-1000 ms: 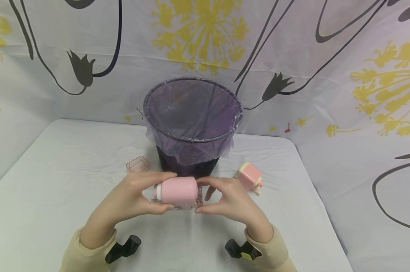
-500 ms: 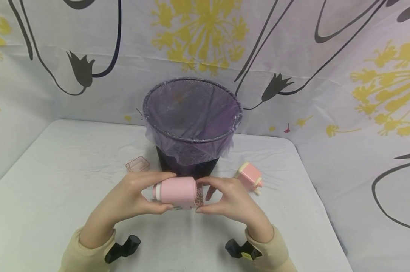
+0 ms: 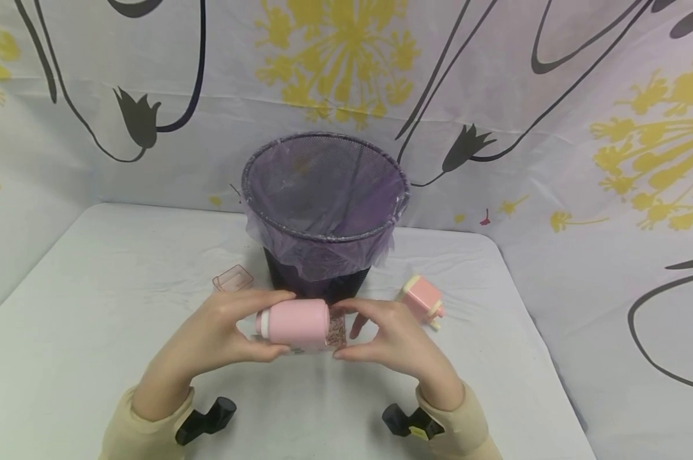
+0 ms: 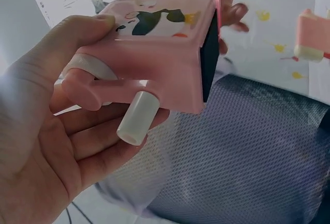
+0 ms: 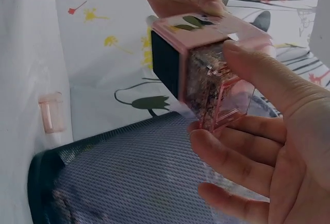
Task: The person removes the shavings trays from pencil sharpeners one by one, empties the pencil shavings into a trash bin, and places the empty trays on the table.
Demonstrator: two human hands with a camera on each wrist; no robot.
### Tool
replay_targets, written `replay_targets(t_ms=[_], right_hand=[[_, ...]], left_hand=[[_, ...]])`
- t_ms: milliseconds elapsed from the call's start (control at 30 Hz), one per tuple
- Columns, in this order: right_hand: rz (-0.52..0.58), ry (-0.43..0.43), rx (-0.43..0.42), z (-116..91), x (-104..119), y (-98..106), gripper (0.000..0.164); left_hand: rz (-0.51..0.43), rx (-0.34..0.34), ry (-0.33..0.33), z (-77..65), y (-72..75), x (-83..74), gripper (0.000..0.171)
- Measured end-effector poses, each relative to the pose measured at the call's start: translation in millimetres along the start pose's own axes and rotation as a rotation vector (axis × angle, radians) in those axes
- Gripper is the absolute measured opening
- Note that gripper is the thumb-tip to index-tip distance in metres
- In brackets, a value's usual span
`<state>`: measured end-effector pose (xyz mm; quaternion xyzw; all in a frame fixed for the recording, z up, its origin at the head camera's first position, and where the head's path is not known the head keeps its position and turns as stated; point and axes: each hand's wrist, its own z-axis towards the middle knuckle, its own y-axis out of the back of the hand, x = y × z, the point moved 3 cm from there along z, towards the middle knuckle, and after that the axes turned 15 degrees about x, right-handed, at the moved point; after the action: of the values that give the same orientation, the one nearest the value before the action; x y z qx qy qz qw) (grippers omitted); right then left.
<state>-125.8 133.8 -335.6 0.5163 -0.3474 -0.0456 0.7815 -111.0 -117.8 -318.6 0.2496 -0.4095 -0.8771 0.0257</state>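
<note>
My left hand is gripping the pink sharpener at six o'clock from the bin, my right hand pinching its drawer, jutting toward three o'clock, in what seems the removal step, probably calling for a level pull.

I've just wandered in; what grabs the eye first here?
Probably the black mesh bin with its purple bag, on the white table. In front of it, the left hand grips a pink sharpener while the right hand pinches its clear drawer of shavings, partly out. A pink-and-cream object lies right of the bin.
</note>
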Motion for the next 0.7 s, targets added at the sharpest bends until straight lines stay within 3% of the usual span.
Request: replay_targets(t_ms=[300,533,700], right_hand=[[0.035,-0.010,-0.068,-9,-10,12,0.058],[0.074,-0.008,-0.080,-11,-14,16,0.057],[0.098,-0.037,-0.082,-12,-15,19,0.056]], left_hand=[[0.012,-0.041,0.011,-4.7,8.6,3.1,0.051],[-0.017,-0.016,0.071,-6.3,11.5,4.6,0.051],[0.005,-0.025,0.048,-6.3,10.5,7.3,0.050]])
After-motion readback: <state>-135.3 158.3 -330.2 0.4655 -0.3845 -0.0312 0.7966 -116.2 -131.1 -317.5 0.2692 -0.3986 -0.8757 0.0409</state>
